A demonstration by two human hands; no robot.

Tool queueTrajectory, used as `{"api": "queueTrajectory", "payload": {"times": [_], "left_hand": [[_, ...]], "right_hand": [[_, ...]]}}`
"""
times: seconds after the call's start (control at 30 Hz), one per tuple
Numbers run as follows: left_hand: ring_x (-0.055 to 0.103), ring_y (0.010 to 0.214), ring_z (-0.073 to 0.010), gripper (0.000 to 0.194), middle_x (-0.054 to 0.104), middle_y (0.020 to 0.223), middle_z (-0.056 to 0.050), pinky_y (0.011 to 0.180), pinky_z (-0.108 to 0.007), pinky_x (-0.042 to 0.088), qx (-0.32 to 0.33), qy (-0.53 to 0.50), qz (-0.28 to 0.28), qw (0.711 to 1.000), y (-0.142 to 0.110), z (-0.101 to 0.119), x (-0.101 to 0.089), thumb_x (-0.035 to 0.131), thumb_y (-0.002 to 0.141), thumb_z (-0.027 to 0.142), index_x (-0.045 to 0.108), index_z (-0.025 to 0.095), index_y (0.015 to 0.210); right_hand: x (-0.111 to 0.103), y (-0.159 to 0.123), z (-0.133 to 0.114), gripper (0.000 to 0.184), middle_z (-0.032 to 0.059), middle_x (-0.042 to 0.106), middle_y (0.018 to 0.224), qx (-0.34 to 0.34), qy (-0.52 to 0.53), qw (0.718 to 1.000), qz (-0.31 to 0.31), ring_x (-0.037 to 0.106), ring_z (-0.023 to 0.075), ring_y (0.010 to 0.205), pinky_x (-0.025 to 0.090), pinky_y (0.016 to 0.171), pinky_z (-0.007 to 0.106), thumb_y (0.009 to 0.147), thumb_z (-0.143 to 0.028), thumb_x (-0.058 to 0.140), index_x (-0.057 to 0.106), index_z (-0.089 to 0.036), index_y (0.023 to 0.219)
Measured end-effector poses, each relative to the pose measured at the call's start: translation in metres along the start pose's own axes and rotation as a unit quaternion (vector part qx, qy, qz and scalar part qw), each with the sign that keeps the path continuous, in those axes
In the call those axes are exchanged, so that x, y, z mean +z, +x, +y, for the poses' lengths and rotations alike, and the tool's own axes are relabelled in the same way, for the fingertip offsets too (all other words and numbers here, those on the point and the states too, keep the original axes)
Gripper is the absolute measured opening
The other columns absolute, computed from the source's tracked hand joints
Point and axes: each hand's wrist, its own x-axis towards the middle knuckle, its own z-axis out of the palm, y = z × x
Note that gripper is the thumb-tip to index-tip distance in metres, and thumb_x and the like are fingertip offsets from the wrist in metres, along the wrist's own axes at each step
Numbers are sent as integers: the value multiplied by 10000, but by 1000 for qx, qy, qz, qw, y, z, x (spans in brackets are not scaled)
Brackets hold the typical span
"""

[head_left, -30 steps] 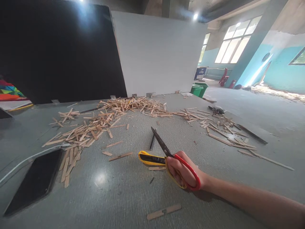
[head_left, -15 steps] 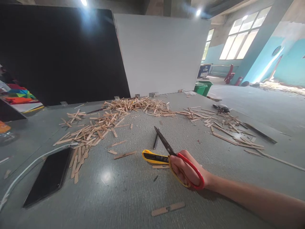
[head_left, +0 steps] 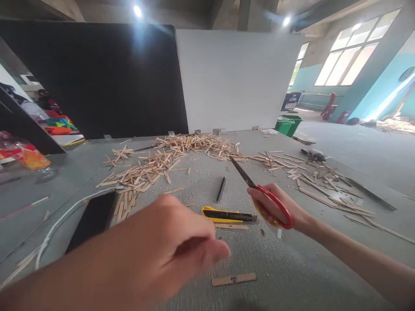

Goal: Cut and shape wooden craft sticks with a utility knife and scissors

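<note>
My right hand is closed around the red and yellow handles of a pair of scissors, lifted off the grey table, blades shut and pointing up-left. My left hand fills the foreground, blurred, fingers curled loosely toward a joined wooden stick piece lying just to its right. No object shows in the left hand. A yellow utility knife lies between the two hands, with a flat stick right below it.
A black pen lies beyond the knife. Heaps of wooden sticks spread across the far table and the right side. A black phone with a white cable lies left. Black and white boards stand behind.
My left hand has come into view from the lower left. My right hand has lifted the scissors up and to the right, away from the utility knife. The camera view has swung leftward.
</note>
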Motion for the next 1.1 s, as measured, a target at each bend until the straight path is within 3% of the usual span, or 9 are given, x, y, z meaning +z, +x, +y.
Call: {"api": "queueTrajectory", "payload": {"times": [0.07, 0.2, 0.37, 0.5, 0.67, 0.8, 0.9, 1.0, 1.1], "left_hand": [[602, 689, -173, 421, 669, 740, -33, 628, -292, 404, -6, 12, -15, 1000, 38, 18, -24, 536, 1027, 479, 705, 206, 755], [486, 531, -134, 433, 588, 619, -2, 546, -304, 286, -42, 51, -46, 997, 89, 25, -40, 520, 1022, 434, 649, 192, 687], [507, 577, -150, 410, 559, 621, -5, 578, -299, 295, -53, 65, -27, 996, 92, -4, -46, 560, 984, 421, 622, 191, 651], [600, 630, -168, 299, 642, 653, -16, 617, -286, 359, -89, 64, -39, 993, 85, -29, -84, 580, 959, 398, 701, 201, 770], [657, 604, -174, 312, 706, 677, -51, 599, -284, 402, -142, 102, 81, 981, 89, -80, -132, 573, 950, 409, 700, 177, 784], [693, 636, -189, 225, 722, 741, -73, 561, -261, 437, -166, -8, -16, 986, 97, -117, -142, 595, 918, 346, 702, 171, 825], [695, 614, -185, 201, 734, 785, -85, 527, -244, 464, -188, -45, -62, 979, 105, -141, -139, 602, 901, 314, 721, 157, 938], [709, 612, -188, 246, 752, 799, -89, 537, -240, 501, -209, -45, -73, 974, 114, -164, -133, 585, 883, 260, 737, 147, 1041], [716, 632, -186, 344, 751, 792, -78, 549, -231, 512, -221, -34, -57, 973, 121, -185, -125, 544, 894, 220, 713, 148, 1185]], "right_hand": [[-17, 11, 9, 664, 14, 518, 437, 26, -202, 977, 67, 462, 136, 368, 321, 405, 272, 896, -772, 510, 457, -239, 504], [-45, 31, 36, 581, 54, 546, 479, 48, -327, 935, 132, 496, 182, 452, 284, 476, 316, 781, -706, 683, 497, -239, 491], [-55, 38, 60, 480, 105, 614, 541, 70, -402, 903, 134, 567, 229, 514, 296, 529, 339, 826, -596, 607, 540, -237, 514], [-53, 39, 70, 469, 105, 640, 551, 59, -419, 897, 125, 577, 235, 510, 308, 532, 341, 861, -579, 557, 581, -234, 544], [-51, 44, 81, 338, 94, 728, 699, 3, -406, 902, 148, 674, 266, 655, 404, 585, 328, 849, -534, 623, 689, -210, 776], [-35, 39, 70, 340, 136, 760, 935, -65, -396, 895, 194, 707, 293, 862, 480, 722, 361, 965, -480, 532, 705, -190, 935], [-11, 21, 43, 273, 111, 735, 997, -223, -352, 885, 206, 690, 233, 913, 498, 822, 339, 1051, -338, 459, 687, -200, 989], [20, -5, 18, 228, 26, 666, 787, -389, -319, 863, 34, 625, 159, 656, 477, 619, 294, 1068, -205, 462, 660, -203, 954], [45, -21, 12, 244, 42, 668, 822, -404, -404, 820, -38, 661, 209, 681, 510, 587, 349, 1059, -154, 432, 627, -194, 919]]}}
